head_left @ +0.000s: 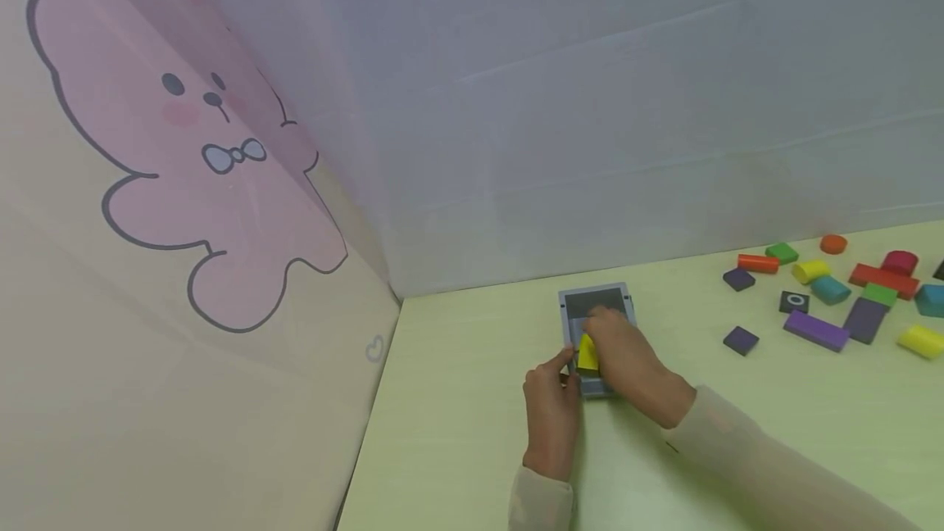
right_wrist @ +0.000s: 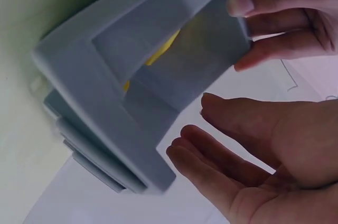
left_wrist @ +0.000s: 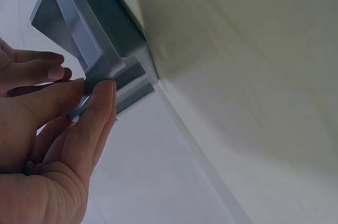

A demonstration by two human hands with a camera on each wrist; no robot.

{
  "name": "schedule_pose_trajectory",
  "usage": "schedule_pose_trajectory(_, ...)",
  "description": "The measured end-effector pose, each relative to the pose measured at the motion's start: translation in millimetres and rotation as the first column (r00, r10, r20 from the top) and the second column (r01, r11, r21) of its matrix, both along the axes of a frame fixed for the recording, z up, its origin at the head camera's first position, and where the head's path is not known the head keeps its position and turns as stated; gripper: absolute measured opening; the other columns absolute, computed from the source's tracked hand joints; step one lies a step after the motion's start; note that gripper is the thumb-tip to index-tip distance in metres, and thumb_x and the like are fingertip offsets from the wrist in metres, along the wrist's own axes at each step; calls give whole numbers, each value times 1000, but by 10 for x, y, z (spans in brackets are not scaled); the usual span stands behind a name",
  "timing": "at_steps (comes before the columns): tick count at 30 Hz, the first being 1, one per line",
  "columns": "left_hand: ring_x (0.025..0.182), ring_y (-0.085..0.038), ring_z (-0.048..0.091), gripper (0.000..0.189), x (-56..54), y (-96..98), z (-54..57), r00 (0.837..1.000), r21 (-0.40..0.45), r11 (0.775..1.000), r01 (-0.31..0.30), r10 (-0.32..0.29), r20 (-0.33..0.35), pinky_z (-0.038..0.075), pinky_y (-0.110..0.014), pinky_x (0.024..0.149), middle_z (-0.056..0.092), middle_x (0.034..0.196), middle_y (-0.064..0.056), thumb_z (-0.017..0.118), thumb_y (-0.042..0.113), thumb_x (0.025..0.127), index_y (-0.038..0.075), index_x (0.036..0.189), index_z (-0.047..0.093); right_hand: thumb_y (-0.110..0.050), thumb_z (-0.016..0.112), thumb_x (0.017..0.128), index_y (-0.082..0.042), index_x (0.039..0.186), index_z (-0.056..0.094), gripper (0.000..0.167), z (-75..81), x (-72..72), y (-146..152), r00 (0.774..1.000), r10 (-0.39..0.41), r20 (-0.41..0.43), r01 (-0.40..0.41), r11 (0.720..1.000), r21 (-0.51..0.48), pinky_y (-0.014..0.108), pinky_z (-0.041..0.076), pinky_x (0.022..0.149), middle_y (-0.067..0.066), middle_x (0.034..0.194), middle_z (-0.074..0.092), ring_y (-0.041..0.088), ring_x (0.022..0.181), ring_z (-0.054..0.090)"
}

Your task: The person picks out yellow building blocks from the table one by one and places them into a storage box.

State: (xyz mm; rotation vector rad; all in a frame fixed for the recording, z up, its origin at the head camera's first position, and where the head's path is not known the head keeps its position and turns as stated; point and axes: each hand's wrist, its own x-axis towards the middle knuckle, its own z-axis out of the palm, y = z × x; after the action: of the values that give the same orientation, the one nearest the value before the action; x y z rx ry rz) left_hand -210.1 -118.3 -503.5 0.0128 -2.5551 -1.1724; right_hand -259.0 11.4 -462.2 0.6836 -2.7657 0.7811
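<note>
A grey plastic box (head_left: pixel 596 388) with a raised rim stands on the table before me. My left hand (head_left: pixel 551 416) grips its near left edge; the left wrist view shows thumb and fingers pinching a corner of the box (left_wrist: pixel 84 26). Inside lies a yellow block (head_left: pixel 587 356), partly covered by my right hand (head_left: pixel 627 359), which reaches over the box. From the right wrist, this right hand (right_wrist: pixel 296 150) has thumb and fingers spread apart beside the box (right_wrist: pixel 79 73), with nothing between them. A sliver of the yellow block (right_wrist: pixel 162 52) shows through the opening.
Several coloured blocks lie scattered at the right of the table, among them a purple bar (head_left: pixel 816 330), a red bar (head_left: pixel 883 280) and a dark square (head_left: pixel 741 340). A pale curtain (head_left: pixel 627 105) hangs behind; a cloth with a pink rabbit (head_left: pixel 221 211) borders the left.
</note>
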Motion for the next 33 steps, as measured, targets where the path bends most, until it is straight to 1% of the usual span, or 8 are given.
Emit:
schedule_pose_trajectory(3,68,-8,70,41,0,-3,-3,1000,-5,1000,-3,3,-5,50,-16,57,79,116,-14,75,-17,85,-1,122,78,26,76,71,8,92,76,28,60,20,20,1000,3,-12,-3,1000,-3,44,61,80,17,96,69,33,88,67)
schedule_pose_trajectory(7,68,-8,71,41,8,-3,-15,1000,-2,1000,3,-3,-15,50,-17,56,79,116,-14,74,-18,84,-1,122,78,26,74,73,10,97,76,29,103,49,77,998,-2,-56,1,1000,-17,48,61,87,23,108,72,40,100,71)
schedule_pose_trajectory(10,68,-8,70,40,9,2,-15,1000,-3,1000,0,0,-9,51,-17,57,79,116,-14,74,-17,85,-2,122,78,24,72,78,11,99,76,25,118,62,139,996,-8,-90,3,999,-50,50,60,89,25,113,72,43,103,71)
schedule_pose_trajectory(12,68,-8,70,40,7,6,-12,1000,-8,1000,-3,3,-4,51,-17,56,79,116,-14,75,-17,85,-2,122,78,23,73,80,11,100,76,24,124,60,185,994,-10,-107,2,997,-74,51,60,89,25,113,72,43,104,71)
schedule_pose_trajectory(15,68,-7,69,40,2,13,-2,1000,-9,1000,-9,9,7,51,-17,57,79,115,-15,75,-17,85,-2,122,78,23,72,82,10,102,76,24,132,40,260,993,-14,-114,2,994,-109,53,59,92,25,113,72,44,106,70)
schedule_pose_trajectory(20,69,-5,68,40,-3,21,23,1000,-6,1000,-12,13,26,52,-17,58,79,117,-14,75,-16,85,-2,123,77,20,73,84,11,108,75,26,151,8,391,996,-34,-88,21,989,-147,58,55,97,27,119,71,48,114,67)
schedule_pose_trajectory(26,71,-7,70,41,-4,21,25,999,7,1000,-15,14,33,52,-18,58,78,120,-13,75,-17,86,-1,123,77,13,77,86,12,114,73,28,174,-40,568,993,-107,-45,101,987,-122,59,55,97,31,126,68,50,117,64)
schedule_pose_trajectory(33,70,-9,71,38,6,18,28,1000,1,1000,-5,4,25,51,-17,56,78,116,-15,74,-15,88,-2,123,77,11,75,88,13,117,71,30,159,-82,777,988,-151,-23,148,984,-96,64,51,99,34,128,66,53,120,61)
